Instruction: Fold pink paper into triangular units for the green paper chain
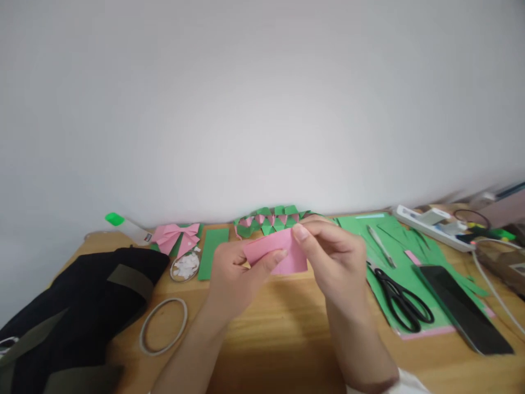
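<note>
Both hands hold a small folded pink paper (279, 253) above the wooden table (270, 323). My left hand (235, 273) grips its left end, thumb on the front face. My right hand (332, 257) pinches the top right edge between thumb and fingers. Just behind the hands lies a folded chain of green and pink paper pieces (273, 218).
A pink paper bow (177, 236), a green strip (214, 245), a glue stick (125, 225), a tape roll (185, 266) and a ring (163, 326) lie left, beside a black bag (69, 317). Right: green sheets (389, 241), scissors (402, 301), a phone (463, 307), a power strip (430, 225), a cable (492, 284).
</note>
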`<state>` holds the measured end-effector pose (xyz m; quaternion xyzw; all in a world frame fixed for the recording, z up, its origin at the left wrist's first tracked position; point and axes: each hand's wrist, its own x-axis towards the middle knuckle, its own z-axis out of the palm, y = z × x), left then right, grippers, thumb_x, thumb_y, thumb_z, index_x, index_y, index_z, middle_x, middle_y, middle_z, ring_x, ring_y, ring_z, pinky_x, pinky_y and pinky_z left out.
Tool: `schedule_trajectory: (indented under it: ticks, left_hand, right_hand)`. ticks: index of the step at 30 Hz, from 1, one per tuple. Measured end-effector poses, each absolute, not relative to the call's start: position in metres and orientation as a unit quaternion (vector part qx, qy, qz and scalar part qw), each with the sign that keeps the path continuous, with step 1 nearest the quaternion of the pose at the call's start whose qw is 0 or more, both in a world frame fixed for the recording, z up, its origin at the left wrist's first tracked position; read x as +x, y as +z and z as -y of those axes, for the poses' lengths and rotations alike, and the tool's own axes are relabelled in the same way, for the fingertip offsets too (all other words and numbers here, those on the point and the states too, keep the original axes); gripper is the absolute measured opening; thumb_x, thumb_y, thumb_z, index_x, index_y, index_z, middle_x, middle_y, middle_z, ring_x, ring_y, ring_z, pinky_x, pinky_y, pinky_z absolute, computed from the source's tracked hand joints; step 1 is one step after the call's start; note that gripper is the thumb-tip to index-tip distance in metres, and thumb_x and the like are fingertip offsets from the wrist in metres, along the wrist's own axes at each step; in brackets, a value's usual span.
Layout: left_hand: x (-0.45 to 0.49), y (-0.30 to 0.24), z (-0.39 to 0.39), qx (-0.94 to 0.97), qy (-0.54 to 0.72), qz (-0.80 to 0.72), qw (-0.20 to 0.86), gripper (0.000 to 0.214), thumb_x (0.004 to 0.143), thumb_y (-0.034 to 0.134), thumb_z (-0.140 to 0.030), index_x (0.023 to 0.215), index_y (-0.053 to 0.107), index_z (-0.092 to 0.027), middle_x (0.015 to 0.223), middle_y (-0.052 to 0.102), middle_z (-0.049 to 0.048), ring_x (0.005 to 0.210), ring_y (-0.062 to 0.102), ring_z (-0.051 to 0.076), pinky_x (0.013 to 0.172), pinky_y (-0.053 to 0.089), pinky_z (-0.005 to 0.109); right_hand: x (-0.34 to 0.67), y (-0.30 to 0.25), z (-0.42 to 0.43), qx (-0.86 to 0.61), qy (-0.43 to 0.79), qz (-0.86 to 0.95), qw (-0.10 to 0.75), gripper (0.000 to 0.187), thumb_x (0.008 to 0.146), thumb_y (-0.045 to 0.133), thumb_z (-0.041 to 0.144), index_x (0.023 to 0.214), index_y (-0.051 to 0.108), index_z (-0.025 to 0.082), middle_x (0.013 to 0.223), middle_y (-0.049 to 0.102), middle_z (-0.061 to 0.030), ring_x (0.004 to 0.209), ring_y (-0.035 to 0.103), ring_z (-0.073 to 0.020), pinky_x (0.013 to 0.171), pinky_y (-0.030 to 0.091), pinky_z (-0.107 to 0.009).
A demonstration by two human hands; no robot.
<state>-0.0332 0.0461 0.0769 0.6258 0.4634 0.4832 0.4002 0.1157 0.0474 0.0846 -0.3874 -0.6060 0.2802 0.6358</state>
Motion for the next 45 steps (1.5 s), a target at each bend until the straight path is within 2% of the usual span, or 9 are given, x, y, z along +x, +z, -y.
schedule_trajectory:
  ticks: [8,12,16,18,23,28,31,40,45]
  left_hand:
    - [-0.019,0.084,-0.034,0.53,0.58,-0.476,0.395,0.025,0.073,0.075,-0.035,0.063,0.069,-0.014,0.058,0.067,0.0007,0.055,0.059,0.014,0.05,0.047,0.023]
    - [-0.039,0.104,-0.018,0.548,0.557,-0.463,0.418,0.023,0.074,0.076,-0.032,0.092,0.076,-0.018,0.072,0.076,0.0015,0.062,0.067,0.015,0.057,0.054,0.023]
    - [-0.055,0.119,-0.001,0.603,0.443,-0.469,0.47,0.023,0.068,0.082,-0.032,0.085,0.076,-0.017,0.069,0.077,0.0043,0.06,0.069,0.016,0.056,0.056,0.023]
    - [-0.056,0.118,0.007,0.617,0.424,-0.465,0.473,0.016,0.066,0.081,-0.028,0.076,0.076,-0.017,0.069,0.077,0.0038,0.055,0.067,0.014,0.052,0.054,0.021]
    - [-0.055,0.104,0.027,0.579,0.487,-0.464,0.461,0.014,0.069,0.08,-0.026,0.079,0.074,-0.017,0.064,0.075,0.0005,0.051,0.064,0.011,0.049,0.053,0.018]
    - [-0.058,0.081,0.035,0.539,0.515,-0.485,0.457,0.022,0.07,0.078,-0.031,0.082,0.07,-0.015,0.068,0.075,0.0023,0.052,0.065,0.012,0.053,0.055,0.023]
    - [-0.056,0.05,0.032,0.536,0.497,-0.494,0.472,0.025,0.072,0.075,-0.035,0.084,0.069,-0.014,0.07,0.075,0.003,0.058,0.068,0.014,0.058,0.057,0.025]
    - [-0.055,-0.071,0.008,0.657,0.281,-0.525,0.462,0.034,0.094,0.06,-0.034,0.123,0.058,-0.016,0.122,0.062,0.0099,0.102,0.065,0.022,0.085,0.057,0.043]
    - [-0.066,-0.076,-0.002,0.77,0.222,-0.47,0.37,0.012,0.09,0.064,-0.025,0.095,0.071,-0.016,0.097,0.067,0.0058,0.089,0.063,0.019,0.084,0.053,0.039]
  right_hand:
    - [0.126,0.097,-0.039,-0.404,0.298,0.655,0.564,0.017,0.089,0.062,0.03,0.078,0.065,0.017,0.073,0.065,-0.0005,0.067,0.058,-0.0116,0.059,0.044,-0.023]
    - [0.142,0.113,-0.027,-0.394,0.267,0.765,0.435,0.022,0.093,0.054,0.026,0.074,0.063,0.017,0.067,0.061,0.002,0.061,0.053,-0.0093,0.055,0.039,-0.022]
    - [0.15,0.125,-0.016,-0.346,0.238,0.855,0.305,0.017,0.087,0.062,0.023,0.071,0.064,0.016,0.067,0.062,0.0021,0.062,0.052,-0.01,0.058,0.038,-0.023]
    - [0.148,0.126,-0.006,-0.346,0.212,0.855,0.323,0.013,0.085,0.066,0.022,0.072,0.064,0.017,0.071,0.065,0.0012,0.065,0.056,-0.0113,0.06,0.04,-0.023]
    - [0.144,0.107,0.036,-0.359,-0.025,0.774,0.522,0.01,0.092,0.058,0.023,0.088,0.066,0.02,0.087,0.07,-0.0063,0.086,0.064,-0.019,0.078,0.047,-0.034]
    - [0.148,0.058,0.063,-0.339,-0.208,0.807,0.436,0.031,0.083,0.071,0.045,0.109,0.067,0.029,0.109,0.07,-0.0084,0.099,0.062,-0.0258,0.087,0.044,-0.04]
    - [0.148,0.021,0.059,-0.371,-0.211,0.809,0.405,0.019,0.089,0.065,0.018,0.1,0.069,0.032,0.105,0.072,-0.0039,0.098,0.062,-0.0206,0.083,0.043,-0.036]
    - [0.155,-0.076,0.029,-0.403,-0.098,0.866,0.28,0.03,0.098,0.048,0.016,0.079,0.071,0.022,0.087,0.074,-0.0074,0.075,0.06,-0.017,0.064,0.042,-0.031]
    - [0.161,-0.091,0.025,-0.402,-0.05,0.881,0.245,0.031,0.098,0.045,0.016,0.086,0.073,0.02,0.087,0.072,-0.0096,0.079,0.061,-0.0198,0.068,0.047,-0.033]
